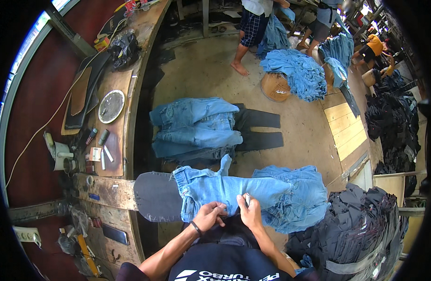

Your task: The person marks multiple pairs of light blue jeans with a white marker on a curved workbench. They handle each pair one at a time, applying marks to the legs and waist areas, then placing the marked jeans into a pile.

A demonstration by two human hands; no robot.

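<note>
Light-blue jeans (210, 187) are drawn over a dark, round-ended board (157, 196) that juts from the bench, their waistband toward the left. At the near edge of the denim, my left hand (209, 218) has its fingers curled in, seemingly pinching the cloth. Just to its right, my right hand (251, 213) is closed around a small pale object (247, 200) whose tip points up over the leg. My fingers hide most of it, so its kind is unclear. More blue jeans (295, 199) lie bunched at the right end.
On the left, a wooden bench (143, 70) carries a round dish (111, 106), small tubes and a phone (115, 234). Stacked jeans (192, 124) lie beyond the board. A dark cloth heap (346, 229) rises at right. Several people stand farther off near a denim pile (295, 70).
</note>
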